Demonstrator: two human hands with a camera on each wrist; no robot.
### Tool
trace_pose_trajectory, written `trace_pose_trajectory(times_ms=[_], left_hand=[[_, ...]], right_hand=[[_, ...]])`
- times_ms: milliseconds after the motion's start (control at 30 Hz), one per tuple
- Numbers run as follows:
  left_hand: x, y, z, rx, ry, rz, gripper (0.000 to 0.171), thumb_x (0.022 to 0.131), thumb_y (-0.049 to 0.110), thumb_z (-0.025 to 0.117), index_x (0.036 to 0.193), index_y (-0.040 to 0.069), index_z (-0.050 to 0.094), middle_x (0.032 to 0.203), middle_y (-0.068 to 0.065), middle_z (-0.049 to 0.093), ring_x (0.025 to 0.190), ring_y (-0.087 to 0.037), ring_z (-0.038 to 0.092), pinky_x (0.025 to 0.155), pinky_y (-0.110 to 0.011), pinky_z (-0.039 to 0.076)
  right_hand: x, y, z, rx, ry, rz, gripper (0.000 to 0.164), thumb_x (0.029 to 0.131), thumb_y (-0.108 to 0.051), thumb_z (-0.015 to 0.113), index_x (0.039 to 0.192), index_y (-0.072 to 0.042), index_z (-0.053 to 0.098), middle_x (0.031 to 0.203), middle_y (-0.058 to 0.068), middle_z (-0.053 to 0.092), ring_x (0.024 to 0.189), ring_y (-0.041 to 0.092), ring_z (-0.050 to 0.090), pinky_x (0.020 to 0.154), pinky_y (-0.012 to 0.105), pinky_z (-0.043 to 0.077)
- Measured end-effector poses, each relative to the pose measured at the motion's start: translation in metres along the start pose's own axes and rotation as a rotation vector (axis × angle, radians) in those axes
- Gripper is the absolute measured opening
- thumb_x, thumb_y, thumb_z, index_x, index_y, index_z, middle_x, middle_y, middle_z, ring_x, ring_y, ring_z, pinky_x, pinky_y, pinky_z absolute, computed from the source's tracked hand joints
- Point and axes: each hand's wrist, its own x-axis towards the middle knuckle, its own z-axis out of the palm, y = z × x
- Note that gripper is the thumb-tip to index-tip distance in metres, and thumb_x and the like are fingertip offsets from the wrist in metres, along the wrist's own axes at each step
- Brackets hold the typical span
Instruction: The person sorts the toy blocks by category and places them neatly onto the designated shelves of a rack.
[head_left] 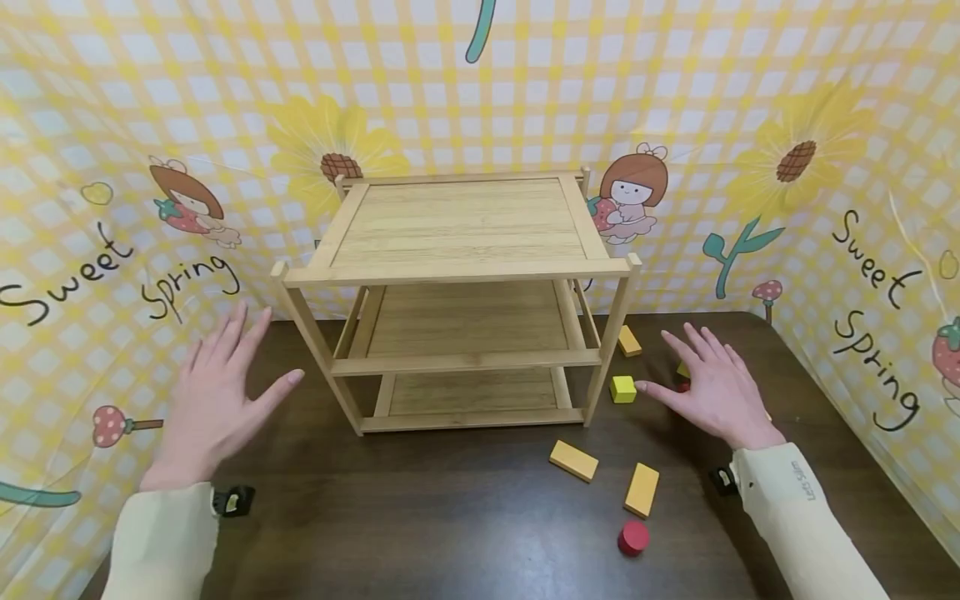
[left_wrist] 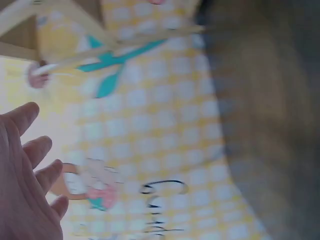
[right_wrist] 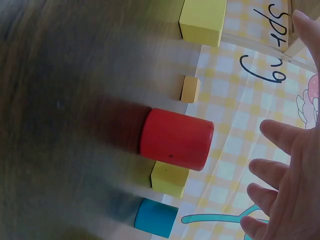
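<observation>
A three-tier wooden shelf stands in the middle of the dark table. To its left my left hand hovers with spread fingers, touching nothing; its fingers also show straight in the left wrist view. On the other side my right hand is held over several blocks, fingers apart and holding nothing. Its thumb tip is close beside a yellow cube. Below that hand, the right wrist view shows a red cylinder, another yellow block and a blue cylinder, mostly hidden in the head view.
Two orange rectangular blocks lie in front of the shelf's right side, with a red cylinder nearer the front. Another orange block is by the shelf's rear right. A yellow checked cloth encloses the table at back and sides.
</observation>
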Motion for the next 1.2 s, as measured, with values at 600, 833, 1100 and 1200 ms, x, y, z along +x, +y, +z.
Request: trace_pose_trajectory(times_ms=[600,833,1100,1200], left_hand=[[0.035,0.067,-0.069,-0.049,0.382,0.279,0.099,0.089,0.078,0.051,0.158,0.008,0.037,0.165,-0.011,0.026,0.148,-0.043,0.026,0.121,-0.057,0.014],[0.045,0.092,-0.086,-0.051,0.436,0.340,0.098,0.091,0.076,0.050,0.156,0.004,0.040,0.161,-0.015,0.033,0.149,-0.037,0.026,0.122,-0.053,0.014],[0.058,0.105,-0.097,-0.009,0.246,0.284,0.095,0.088,0.058,0.069,0.161,0.012,0.031,0.165,-0.012,0.027,0.151,-0.032,0.023,0.123,-0.048,0.011],[0.065,0.107,-0.097,0.023,0.181,0.277,0.094,0.089,0.053,0.072,0.162,0.011,0.030,0.166,-0.011,0.024,0.152,-0.031,0.020,0.124,-0.044,0.008]], right_hand=[[-0.006,-0.005,0.004,0.009,0.010,-0.046,0.096,0.085,-0.073,0.065,0.151,-0.006,0.048,0.156,0.027,0.037,0.144,0.048,0.029,0.112,0.069,0.024],[-0.010,-0.006,0.004,0.014,0.024,-0.054,0.093,0.086,-0.071,0.066,0.149,-0.004,0.051,0.154,0.027,0.041,0.142,0.047,0.034,0.110,0.067,0.030],[-0.011,-0.006,0.003,0.020,0.013,-0.047,0.093,0.087,-0.070,0.066,0.149,-0.003,0.049,0.154,0.026,0.040,0.142,0.045,0.035,0.106,0.070,0.032],[-0.011,-0.007,0.003,0.028,0.024,-0.047,0.093,0.086,-0.070,0.067,0.148,-0.002,0.050,0.153,0.026,0.042,0.141,0.044,0.036,0.105,0.069,0.034]])
